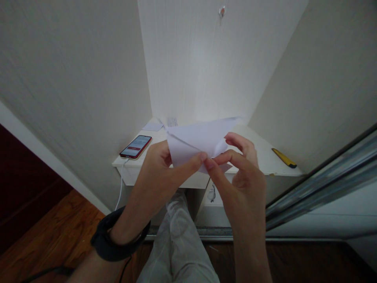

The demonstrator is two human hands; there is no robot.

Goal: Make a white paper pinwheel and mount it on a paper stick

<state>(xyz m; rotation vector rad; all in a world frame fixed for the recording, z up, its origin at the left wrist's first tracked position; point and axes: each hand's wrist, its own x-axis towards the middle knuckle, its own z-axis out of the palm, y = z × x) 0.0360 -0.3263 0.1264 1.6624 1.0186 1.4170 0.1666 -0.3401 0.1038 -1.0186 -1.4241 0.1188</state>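
Note:
A folded sheet of white paper (200, 137) hangs in the air in front of a small white table (265, 157). My left hand (160, 169) pinches its lower left part, thumb tip pressed on the fold. My right hand (241, 173) pinches the lower right part, thumb and forefinger meeting the left thumb at the paper's bottom edge. A dark band wraps my left wrist.
A red phone (136, 146) with a lit screen lies on the table's left side, a white cable hanging from it. A yellow-and-black cutter (284, 158) lies at the right. Small white paper pieces (153, 126) rest at the back. Pale walls enclose the table; my knee is below.

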